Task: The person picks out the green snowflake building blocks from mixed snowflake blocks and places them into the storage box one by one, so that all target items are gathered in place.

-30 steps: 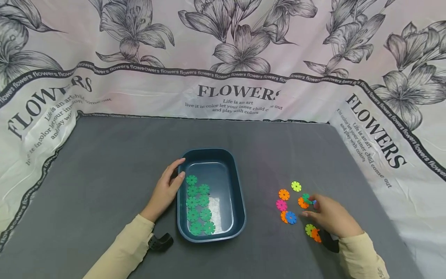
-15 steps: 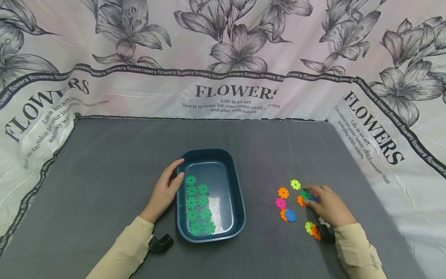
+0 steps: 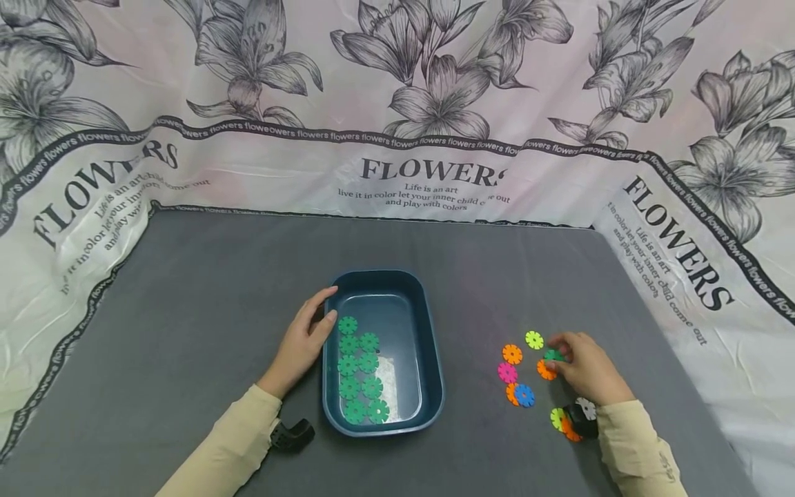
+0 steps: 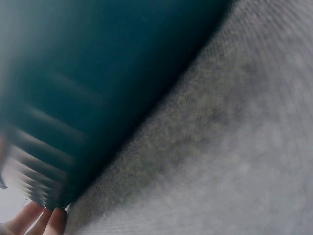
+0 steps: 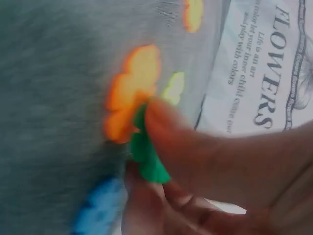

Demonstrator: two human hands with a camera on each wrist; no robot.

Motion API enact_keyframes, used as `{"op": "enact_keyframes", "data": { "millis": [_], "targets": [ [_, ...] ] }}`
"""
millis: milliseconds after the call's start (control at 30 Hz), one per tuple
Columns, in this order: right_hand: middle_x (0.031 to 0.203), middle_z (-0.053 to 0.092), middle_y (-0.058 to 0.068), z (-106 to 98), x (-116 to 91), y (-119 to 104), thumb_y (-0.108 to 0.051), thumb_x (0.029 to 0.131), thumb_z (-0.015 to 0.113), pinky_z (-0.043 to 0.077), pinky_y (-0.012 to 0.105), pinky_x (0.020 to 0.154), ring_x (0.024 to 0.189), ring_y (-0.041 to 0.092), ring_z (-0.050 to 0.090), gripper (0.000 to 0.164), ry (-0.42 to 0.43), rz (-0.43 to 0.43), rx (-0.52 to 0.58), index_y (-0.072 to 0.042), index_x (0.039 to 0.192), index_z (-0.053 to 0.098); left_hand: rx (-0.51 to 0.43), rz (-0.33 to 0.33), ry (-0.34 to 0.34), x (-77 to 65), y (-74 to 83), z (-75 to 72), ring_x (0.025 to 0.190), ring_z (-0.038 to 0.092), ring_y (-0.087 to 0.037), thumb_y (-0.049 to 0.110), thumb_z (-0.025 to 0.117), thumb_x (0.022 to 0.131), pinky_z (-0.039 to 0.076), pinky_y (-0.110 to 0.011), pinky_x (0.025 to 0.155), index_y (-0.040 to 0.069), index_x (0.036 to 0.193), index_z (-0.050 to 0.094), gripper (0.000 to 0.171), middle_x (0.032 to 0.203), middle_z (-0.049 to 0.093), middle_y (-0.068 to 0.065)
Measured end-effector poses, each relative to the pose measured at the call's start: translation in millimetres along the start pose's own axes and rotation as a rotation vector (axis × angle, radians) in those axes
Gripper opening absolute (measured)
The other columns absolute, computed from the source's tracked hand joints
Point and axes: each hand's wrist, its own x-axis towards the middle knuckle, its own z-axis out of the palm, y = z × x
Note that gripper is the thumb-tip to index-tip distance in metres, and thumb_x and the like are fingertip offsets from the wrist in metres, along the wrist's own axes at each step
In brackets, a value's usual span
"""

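Note:
A dark teal tray (image 3: 431, 359) sits mid-table with several green snowflake discs (image 3: 359, 373) along its left side. My left hand (image 3: 304, 342) grips the tray's left rim, thumb over the edge; the left wrist view shows only the tray wall (image 4: 88, 83) and fingertips (image 4: 46, 220). My right hand (image 3: 580, 366) pinches a green disc (image 3: 553, 355) (image 5: 146, 156) lying over an orange disc (image 3: 545, 371) (image 5: 129, 93). Loose discs lie beside it: yellow-green (image 3: 533, 339), orange (image 3: 512, 353), pink (image 3: 506, 373), blue (image 3: 524, 395).
The grey table (image 3: 186, 297) is bordered by a white flower-printed cloth (image 3: 428, 124) at the back and both sides. A yellow-green and orange disc pair (image 3: 561, 421) lies by my right wrist. A black strap clip (image 3: 292, 435) sits under my left sleeve.
My right hand shifted slightly up and left over the loose discs and closed its fingers on the green disc. The left hand stayed on the tray rim; the head view shifted a little.

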Motion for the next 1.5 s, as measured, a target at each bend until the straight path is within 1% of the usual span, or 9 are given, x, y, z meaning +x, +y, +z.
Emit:
{"op": "enact_keyframes", "data": {
  "millis": [233, 467, 633, 733, 833, 967, 1100, 1267, 1500],
  "targets": [
    [0.096, 0.070, 0.012, -25, 14, -27, -0.006, 0.092, 0.062, 0.050, 0.033, 0.065, 0.080, 0.020, 0.064, 0.019, -0.062, -0.024, 0.132, -0.001, 0.110, 0.067, 0.006, 0.001, 0.005, -2.6, -0.7, 0.3, 0.128, 0.045, -0.033, 0.018, 0.048, 0.101, 0.043, -0.048, 0.099, 0.012, 0.145, 0.040, 0.045, 0.148, 0.035, -0.016],
    [0.101, 0.071, 0.009, -46, 49, -97, -0.006, 0.093, 0.060, 0.053, 0.036, 0.073, 0.083, 0.019, 0.066, 0.019, -0.134, -0.130, 0.240, -0.004, 0.110, 0.068, 0.001, 0.003, 0.005, -1.2, 0.3, 0.0, 0.122, 0.051, -0.032, 0.019, 0.049, 0.101, 0.044, -0.048, 0.097, 0.013, 0.145, 0.040, 0.045, 0.148, 0.036, -0.017],
    [0.093, 0.069, 0.007, -41, 73, -163, 0.002, 0.089, 0.063, 0.053, 0.031, 0.071, 0.077, 0.016, 0.062, 0.013, -0.158, -0.295, 0.224, -0.003, 0.098, 0.071, -0.003, 0.001, -0.006, -0.4, -1.1, 3.2, 0.129, 0.044, -0.035, 0.021, 0.048, 0.102, 0.042, -0.049, 0.100, 0.014, 0.146, 0.039, 0.046, 0.149, 0.034, -0.016],
    [0.089, 0.068, 0.006, -29, 88, -196, 0.003, 0.088, 0.064, 0.054, 0.029, 0.070, 0.075, 0.017, 0.063, 0.011, -0.239, -0.375, 0.242, -0.004, 0.095, 0.070, -0.001, -0.002, -0.005, -1.8, -3.8, 4.5, 0.132, 0.041, -0.034, 0.022, 0.048, 0.102, 0.042, -0.048, 0.101, 0.014, 0.146, 0.038, 0.046, 0.150, 0.033, -0.016],
    [0.087, 0.067, 0.006, -13, 105, -219, 0.002, 0.090, 0.062, 0.055, 0.028, 0.068, 0.073, 0.020, 0.065, 0.011, -0.355, -0.379, 0.280, -0.005, 0.094, 0.069, 0.005, -0.002, 0.007, -2.5, -3.6, 3.4, 0.131, 0.042, -0.033, 0.022, 0.048, 0.102, 0.042, -0.049, 0.100, 0.014, 0.146, 0.039, 0.046, 0.150, 0.033, -0.016],
    [0.083, 0.065, 0.006, 12, 126, -236, 0.004, 0.090, 0.059, 0.055, 0.029, 0.068, 0.072, 0.020, 0.064, 0.015, -0.486, -0.354, 0.287, -0.006, 0.094, 0.069, 0.007, -0.011, 0.006, -1.9, -1.0, 1.5, 0.130, 0.044, -0.034, 0.023, 0.048, 0.102, 0.042, -0.049, 0.100, 0.014, 0.146, 0.039, 0.046, 0.149, 0.034, -0.016],
    [0.084, 0.064, 0.008, 37, 139, -245, 0.007, 0.089, 0.058, 0.056, 0.030, 0.068, 0.072, 0.018, 0.062, 0.017, -0.558, -0.337, 0.237, -0.005, 0.094, 0.068, 0.005, -0.025, -0.005, -0.5, -0.2, 0.4, 0.129, 0.044, -0.034, 0.023, 0.048, 0.102, 0.042, -0.049, 0.099, 0.014, 0.146, 0.038, 0.046, 0.149, 0.033, -0.017],
    [0.086, 0.066, 0.007, 58, 146, -250, 0.006, 0.087, 0.059, 0.051, 0.026, 0.063, 0.068, 0.016, 0.059, 0.016, -0.528, -0.301, 0.113, -0.006, 0.089, 0.069, -0.005, -0.005, 0.002, 1.6, -10.2, 2.0, 0.129, 0.044, -0.035, 0.023, 0.047, 0.102, 0.042, -0.050, 0.099, 0.014, 0.146, 0.039, 0.045, 0.149, 0.033, -0.017],
    [0.083, 0.067, 0.003, 75, 150, -249, 0.000, 0.084, 0.066, 0.047, 0.025, 0.065, 0.069, 0.012, 0.056, 0.010, -0.454, -0.321, 0.002, -0.008, 0.086, 0.071, -0.003, -0.007, 0.021, 7.8, -39.5, 5.6, 0.124, 0.050, -0.025, 0.033, 0.048, 0.101, 0.044, -0.046, 0.098, 0.029, 0.144, 0.040, 0.044, 0.149, 0.035, -0.006]
  ]
}}
